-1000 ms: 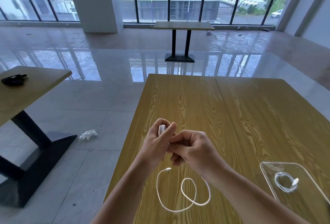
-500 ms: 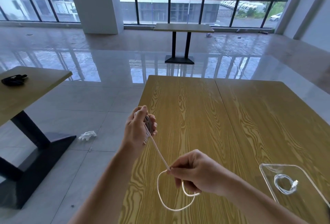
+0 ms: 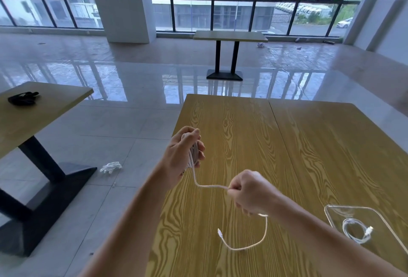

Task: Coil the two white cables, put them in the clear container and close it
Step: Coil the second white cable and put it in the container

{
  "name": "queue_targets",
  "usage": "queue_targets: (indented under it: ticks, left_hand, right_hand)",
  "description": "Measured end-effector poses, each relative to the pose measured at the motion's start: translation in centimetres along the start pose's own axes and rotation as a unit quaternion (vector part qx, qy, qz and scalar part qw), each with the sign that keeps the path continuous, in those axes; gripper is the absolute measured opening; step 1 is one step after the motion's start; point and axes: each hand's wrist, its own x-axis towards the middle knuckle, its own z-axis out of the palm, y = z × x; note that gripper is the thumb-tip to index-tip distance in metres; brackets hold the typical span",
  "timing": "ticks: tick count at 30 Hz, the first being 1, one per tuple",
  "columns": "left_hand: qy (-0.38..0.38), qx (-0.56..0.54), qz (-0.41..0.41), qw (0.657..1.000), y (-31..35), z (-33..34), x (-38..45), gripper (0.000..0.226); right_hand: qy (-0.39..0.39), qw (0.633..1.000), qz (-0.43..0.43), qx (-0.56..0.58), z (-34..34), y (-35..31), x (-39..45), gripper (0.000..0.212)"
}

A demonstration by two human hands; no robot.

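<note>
**Two hands winding a white cable above a wooden table**

Lowest in the frame, just right of centre, the loose end of a white cable curves across the wooden table, its small plug tip pointing up and left. At the lower right edge, a clear container sits on the table with its top open; a second white cable, already coiled, lies inside it.

Above the loose end, right of centre, the right hand is closed into a fist around the cable, which enters at the thumb side and leaves below the fingers. From that fist the cable runs up and left with a slack bend to the left hand, near the frame's centre. The left hand's fingers curl round several loops of the same cable, gripping the bundle above the table's left edge.

On the grey tiled floor at lower left lies a crumpled white object. At the left edge, another table carries a dark object. Farther back, upper centre, a third table stands before tall windows, beside a white pillar.
</note>
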Motion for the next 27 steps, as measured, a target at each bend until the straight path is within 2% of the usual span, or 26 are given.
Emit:
queue_targets:
  ticks: [6,12,15,22,27]
  left_hand:
    - [0.01,0.042,-0.02,0.999,-1.5,0.2,-0.5,0.023]
    - [0.006,0.012,-0.047,0.999,-2.4,0.2,-0.7,0.026]
    - [-0.008,-0.027,-0.061,0.998,-2.6,0.4,-0.8,0.03]
    - [-0.032,-0.053,-0.023,0.998,-3.2,0.6,-0.9,0.014]
    - [-0.058,-0.086,0.017,0.994,-3.1,1.2,-1.0,0.022]
  right_hand:
    - [0.076,0.983,-0.016,0.163,-1.6,-0.7,0.3,0.026]
    - [0.069,0.941,-0.08,0.322,-1.9,-2.2,-0.6,0.029]
    - [0.055,0.923,-0.112,0.365,-1.9,-2.9,-1.0,0.035]
    - [0.019,0.898,-0.153,0.412,-1.5,-3.8,-1.5,0.039]
    - [0.05,0.893,-0.149,0.422,-0.4,-3.9,-1.4,0.034]
